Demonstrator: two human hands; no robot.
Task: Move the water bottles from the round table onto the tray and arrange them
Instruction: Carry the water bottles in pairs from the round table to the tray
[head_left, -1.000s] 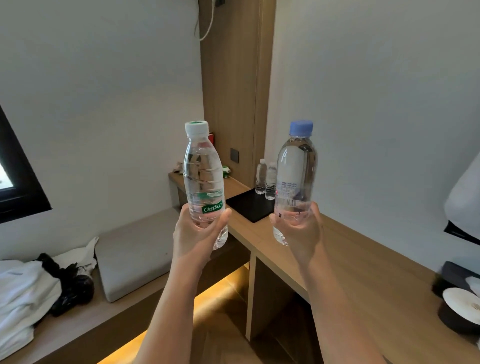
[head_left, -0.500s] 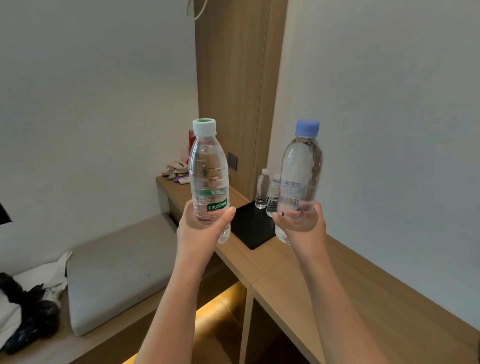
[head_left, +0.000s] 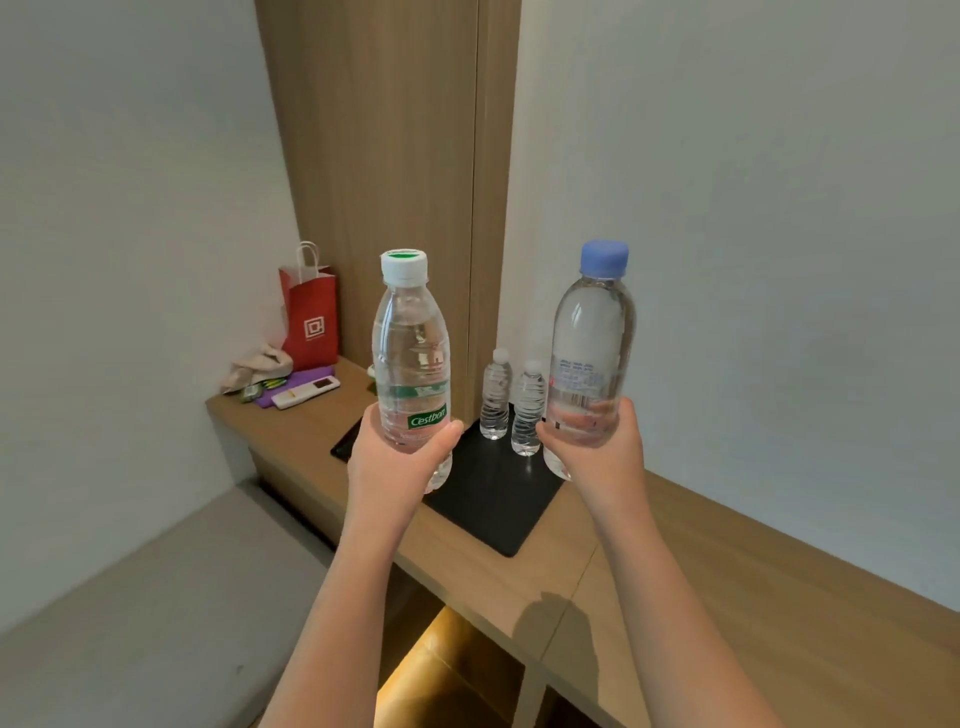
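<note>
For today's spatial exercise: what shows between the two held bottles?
In the head view, two small water bottles stand on the black tray, seen between the white-capped bottle and the blue-capped bottle.

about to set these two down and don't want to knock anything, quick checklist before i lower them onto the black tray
1. Left hand grips the white-capped bottle: ok.
2. Right hand grips the blue-capped bottle: ok.
3. Both caps on: ok.
4. Bare space on the black tray's near half: ok.
5. Left small bottle and right small bottle upright at the tray's back: ok.
6. Gap between blue-capped bottle and right small bottle: cannot tell.
</note>
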